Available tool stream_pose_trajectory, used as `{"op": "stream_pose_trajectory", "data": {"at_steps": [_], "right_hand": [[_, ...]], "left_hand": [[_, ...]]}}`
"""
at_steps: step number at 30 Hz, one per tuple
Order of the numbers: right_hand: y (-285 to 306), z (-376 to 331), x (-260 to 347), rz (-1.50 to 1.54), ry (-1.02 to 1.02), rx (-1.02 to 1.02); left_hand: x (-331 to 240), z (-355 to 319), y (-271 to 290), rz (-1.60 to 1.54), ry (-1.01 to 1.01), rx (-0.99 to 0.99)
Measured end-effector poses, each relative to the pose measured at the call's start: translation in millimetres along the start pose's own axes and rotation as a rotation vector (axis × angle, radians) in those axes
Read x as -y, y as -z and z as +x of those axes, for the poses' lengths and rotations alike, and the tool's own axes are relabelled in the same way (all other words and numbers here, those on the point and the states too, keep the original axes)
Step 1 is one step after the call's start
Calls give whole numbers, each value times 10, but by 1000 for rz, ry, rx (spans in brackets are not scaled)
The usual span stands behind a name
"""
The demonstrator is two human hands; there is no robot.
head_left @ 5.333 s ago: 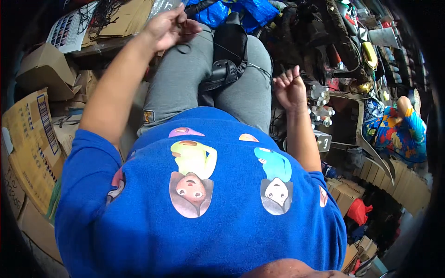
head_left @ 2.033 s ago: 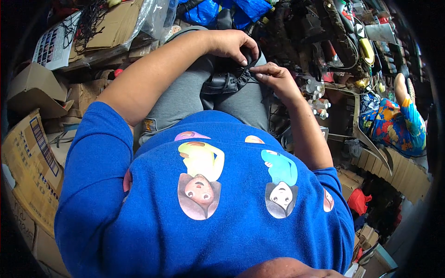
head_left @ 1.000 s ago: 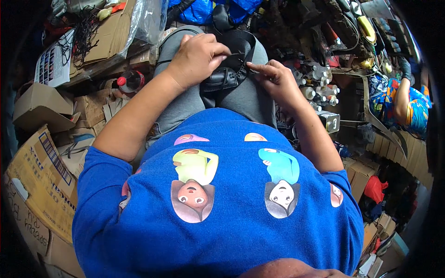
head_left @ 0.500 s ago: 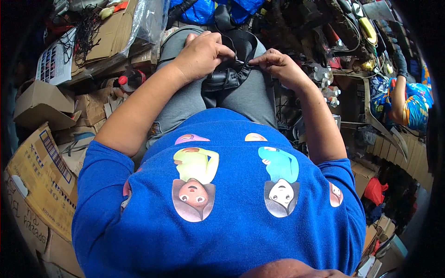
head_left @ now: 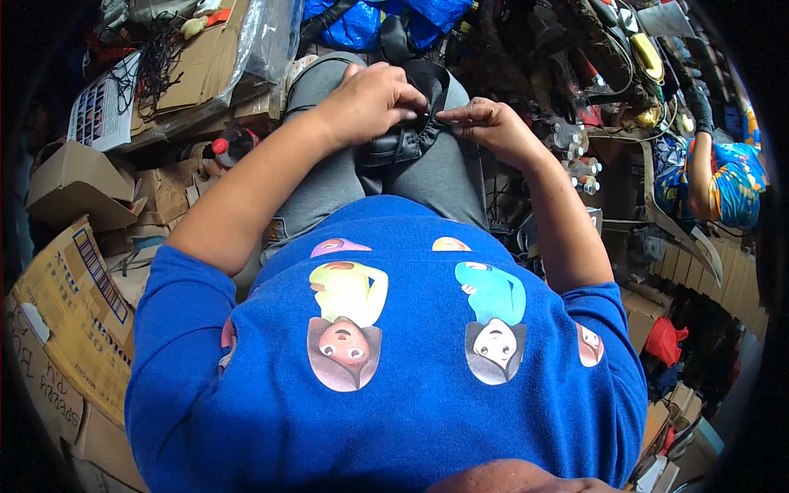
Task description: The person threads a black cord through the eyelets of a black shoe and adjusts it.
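A black leather piece point(head_left: 400, 145), shaped like a shoe upper, lies on my lap between my grey-trousered knees. My left hand point(head_left: 371, 101) is closed over its top, fingers curled around the leather. My right hand point(head_left: 486, 125) pinches the edge of the same piece at its right side, fingertips close to those of the left hand. A black strap or rim point(head_left: 430, 76) of the piece curves up beyond my hands. What lies under my palms is hidden.
Cardboard boxes point(head_left: 70, 283) and flattened cartons are stacked at my left, with a calculator point(head_left: 101, 102) and tangled cords beyond. Blue bags point(head_left: 362, 18) lie ahead. Tools, straps and small bottles point(head_left: 575, 152) crowd the right, where another person in a patterned sleeve point(head_left: 727, 177) sits.
Earlier my left hand reached out ahead and my right hand was raised; both then came down onto the black leather piece. In the last second they shifted slightly along it.
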State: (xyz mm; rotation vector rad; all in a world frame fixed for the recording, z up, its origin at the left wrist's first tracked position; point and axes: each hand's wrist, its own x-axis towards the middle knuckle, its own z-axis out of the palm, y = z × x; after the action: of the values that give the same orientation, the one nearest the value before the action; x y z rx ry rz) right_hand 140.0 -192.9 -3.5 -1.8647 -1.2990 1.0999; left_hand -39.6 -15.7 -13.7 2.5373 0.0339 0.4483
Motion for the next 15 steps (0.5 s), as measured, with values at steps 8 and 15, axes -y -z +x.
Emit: {"op": "stream_pose_trajectory", "data": {"at_steps": [8, 15], "right_hand": [[-197, -41, 50, 425, -168, -102], [-201, 90, 122, 338, -162, -146]], "left_hand": [[-34, 6, -35, -197, 455, 177], [-15, 154, -105, -146, 515, 248]]}}
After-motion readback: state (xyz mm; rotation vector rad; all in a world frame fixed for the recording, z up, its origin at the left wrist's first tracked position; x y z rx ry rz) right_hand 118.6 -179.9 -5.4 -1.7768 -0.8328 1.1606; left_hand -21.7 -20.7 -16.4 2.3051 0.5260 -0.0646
